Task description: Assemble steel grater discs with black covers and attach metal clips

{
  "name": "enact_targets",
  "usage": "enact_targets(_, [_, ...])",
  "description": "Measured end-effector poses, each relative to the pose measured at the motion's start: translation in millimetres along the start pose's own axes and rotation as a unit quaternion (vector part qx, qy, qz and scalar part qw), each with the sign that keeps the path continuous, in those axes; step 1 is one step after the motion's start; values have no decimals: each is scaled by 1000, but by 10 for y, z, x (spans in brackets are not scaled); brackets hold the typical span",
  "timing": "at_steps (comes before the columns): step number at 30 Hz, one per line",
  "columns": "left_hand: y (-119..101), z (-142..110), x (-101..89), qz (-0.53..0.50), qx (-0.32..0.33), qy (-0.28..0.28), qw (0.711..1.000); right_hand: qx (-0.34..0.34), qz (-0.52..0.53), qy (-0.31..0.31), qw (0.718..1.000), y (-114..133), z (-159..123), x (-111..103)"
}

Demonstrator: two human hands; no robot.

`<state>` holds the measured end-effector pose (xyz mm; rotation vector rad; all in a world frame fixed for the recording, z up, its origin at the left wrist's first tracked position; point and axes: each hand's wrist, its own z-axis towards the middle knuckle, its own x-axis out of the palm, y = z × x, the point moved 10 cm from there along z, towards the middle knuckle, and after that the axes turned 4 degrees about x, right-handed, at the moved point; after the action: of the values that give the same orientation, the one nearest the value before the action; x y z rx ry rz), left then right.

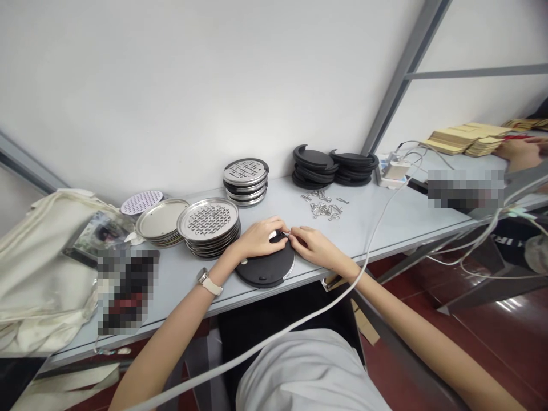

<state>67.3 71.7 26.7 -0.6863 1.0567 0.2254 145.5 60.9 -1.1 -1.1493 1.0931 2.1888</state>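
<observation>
A black round disc (pixel 261 270) with a silvery metal rim lies near the table's front edge, below my hands. My left hand (pixel 262 237) is closed over its far edge, with thumb and fingers gripping there. Just to the right, my right hand (pixel 315 248) pinches a small shiny metal clip (pixel 286 233) at that same edge; its exact shape is mostly hidden by fingers. Behind them, several loose metal clips (pixel 325 210) lie scattered. Round metal grater plates (pixel 208 220) are stacked left of my left hand.
Black round holders (pixel 314 161) stand in piles by the wall, near another grater stack (pixel 246 172). Plain metal discs (pixel 162 220) and a cloth bag (pixel 47 245) are at left. A white cable (pixel 295 325) crosses before me. At right, a co-worker's hand (pixel 520 153) is near flat cardboard (pixel 466 137).
</observation>
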Motion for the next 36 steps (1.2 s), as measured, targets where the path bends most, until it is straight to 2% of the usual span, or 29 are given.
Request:
enact_targets(22, [34, 23, 11, -42, 5, -3, 999, 9, 10, 3, 1000, 12, 5, -19])
enact_targets(30, [43, 22, 6, -66, 7, -12, 998, 50, 88, 10, 995, -103, 0, -22])
enact_targets(36, [22, 20, -8, -35, 9, -14, 999, 20, 86, 16, 996, -38, 10, -49])
